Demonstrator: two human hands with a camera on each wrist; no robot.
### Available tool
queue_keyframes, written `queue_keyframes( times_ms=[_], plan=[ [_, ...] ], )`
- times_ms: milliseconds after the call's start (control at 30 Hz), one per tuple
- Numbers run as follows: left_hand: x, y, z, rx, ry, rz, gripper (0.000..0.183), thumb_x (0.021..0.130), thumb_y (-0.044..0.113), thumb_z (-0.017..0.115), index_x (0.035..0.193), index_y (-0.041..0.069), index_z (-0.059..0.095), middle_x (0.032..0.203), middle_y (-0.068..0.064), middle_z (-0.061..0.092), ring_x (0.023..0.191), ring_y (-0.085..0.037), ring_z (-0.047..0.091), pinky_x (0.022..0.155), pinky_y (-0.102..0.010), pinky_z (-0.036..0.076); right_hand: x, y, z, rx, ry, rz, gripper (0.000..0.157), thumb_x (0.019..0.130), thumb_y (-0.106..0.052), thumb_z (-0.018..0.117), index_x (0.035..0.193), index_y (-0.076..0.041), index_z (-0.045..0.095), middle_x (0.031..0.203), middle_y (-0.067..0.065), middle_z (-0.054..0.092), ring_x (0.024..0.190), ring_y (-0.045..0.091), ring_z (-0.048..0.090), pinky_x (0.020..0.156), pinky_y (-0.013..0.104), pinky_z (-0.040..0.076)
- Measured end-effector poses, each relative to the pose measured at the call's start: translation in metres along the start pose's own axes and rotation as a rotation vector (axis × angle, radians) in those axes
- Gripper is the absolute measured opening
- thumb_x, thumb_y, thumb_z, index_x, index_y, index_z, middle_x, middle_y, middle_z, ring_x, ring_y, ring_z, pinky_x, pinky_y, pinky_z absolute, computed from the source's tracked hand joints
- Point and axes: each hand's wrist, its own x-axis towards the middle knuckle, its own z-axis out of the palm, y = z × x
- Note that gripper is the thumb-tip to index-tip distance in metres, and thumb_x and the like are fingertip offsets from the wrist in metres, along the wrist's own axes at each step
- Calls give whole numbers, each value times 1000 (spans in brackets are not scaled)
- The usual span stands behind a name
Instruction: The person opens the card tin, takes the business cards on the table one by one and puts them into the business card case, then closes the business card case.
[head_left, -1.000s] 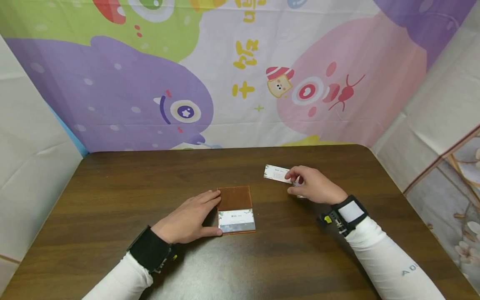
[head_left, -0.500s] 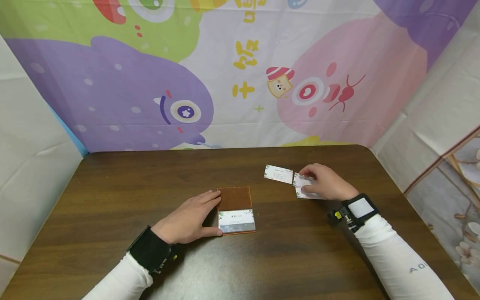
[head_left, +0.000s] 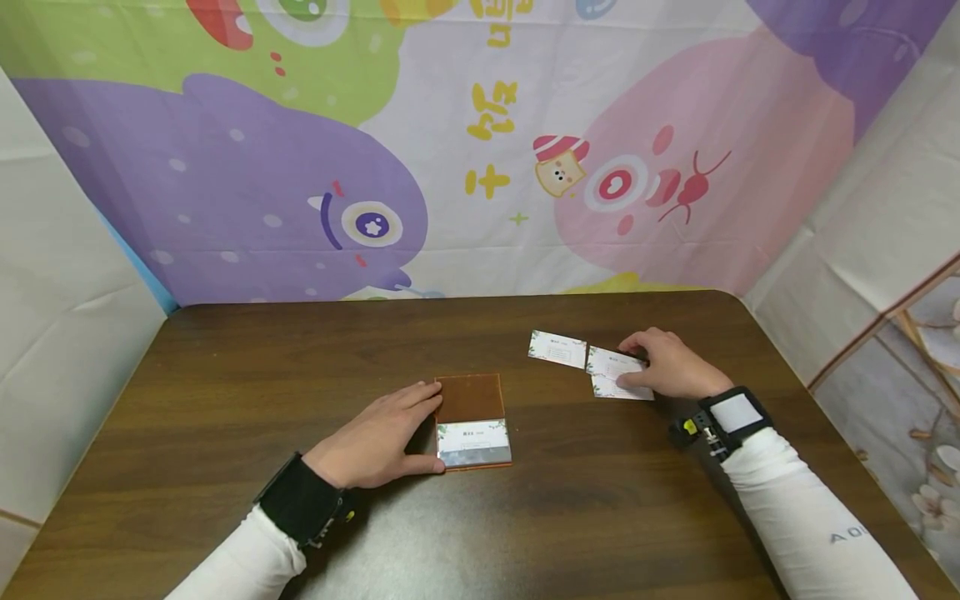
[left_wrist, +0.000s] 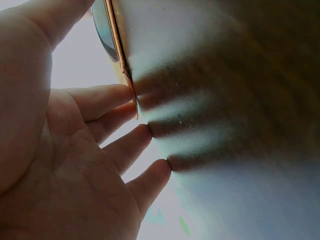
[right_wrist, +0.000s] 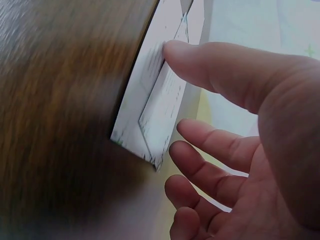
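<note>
My left hand [head_left: 371, 440] rests on the table with its thumb and fingertips against the left edge of an open brown card holder [head_left: 468, 398]. A white business card [head_left: 474, 433] lies in the holder's near half. My right hand [head_left: 678, 365] is at the right end of two overlapping cards: an upper card [head_left: 609, 360] and a lower card [head_left: 609, 389] partly beneath it. In the right wrist view the thumb [right_wrist: 182, 52] touches the cards, while the other fingers [right_wrist: 220, 142] are loosely bent beyond their far edge. Another white card [head_left: 557, 348] lies just left of this pair.
The dark wooden table [head_left: 300, 350] carries the holder and cards. Behind it hangs a cartoon-printed cloth [head_left: 480, 242], and pale sheets [head_left: 67, 250] flank both sides. Each wrist wears a black strap [head_left: 300, 500] with a small camera.
My right hand has moved to the right across the cards, uncovering the two overlapping ones and the whole card to their left. The left hand and card holder have stayed in place.
</note>
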Motion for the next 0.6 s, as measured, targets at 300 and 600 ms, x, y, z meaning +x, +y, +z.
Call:
queue_keyframes(
  times_ms=[300, 600],
  plan=[
    [0, 0, 0, -1, 1, -2, 89, 97, 52, 76, 158, -5, 45, 168, -21, 36, 156, -40, 31, 122, -59, 33, 2, 7, 2, 1, -12, 30, 48, 88, -27, 89, 123, 2, 71, 120, 20, 64, 110, 36, 55, 96, 57, 48],
    [0, 0, 0, 2, 0, -1, 89, 97, 52, 76, 158, -5, 45, 168, -21, 36, 155, -41, 32, 122, -59, 33, 3, 8, 1, 54, -3, 44, 46, 88, -23, 89, 119, 1, 64, 109, 15, 65, 100, 32, 57, 88, 48, 50]
  ],
)
